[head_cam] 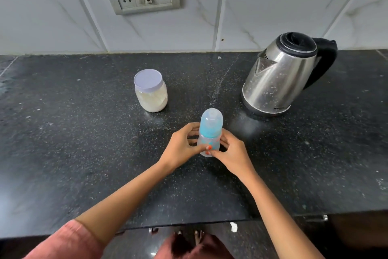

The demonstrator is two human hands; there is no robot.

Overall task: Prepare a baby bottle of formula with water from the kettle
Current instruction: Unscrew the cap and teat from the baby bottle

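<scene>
both hands, left hand [182, 146] and right hand [230, 152], are closed round the bottle [210, 133], upright mid-bench and capped. jar [150, 90] and kettle [281, 74] are shut; nothing seems begun.

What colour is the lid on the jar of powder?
The lid on the jar is pale lilac, almost white. The head view shows it from above.

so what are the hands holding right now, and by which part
Both hands hold the baby bottle, upright on the counter. The left hand and right hand grip its clear lower body from either side, below the capped top.
</scene>
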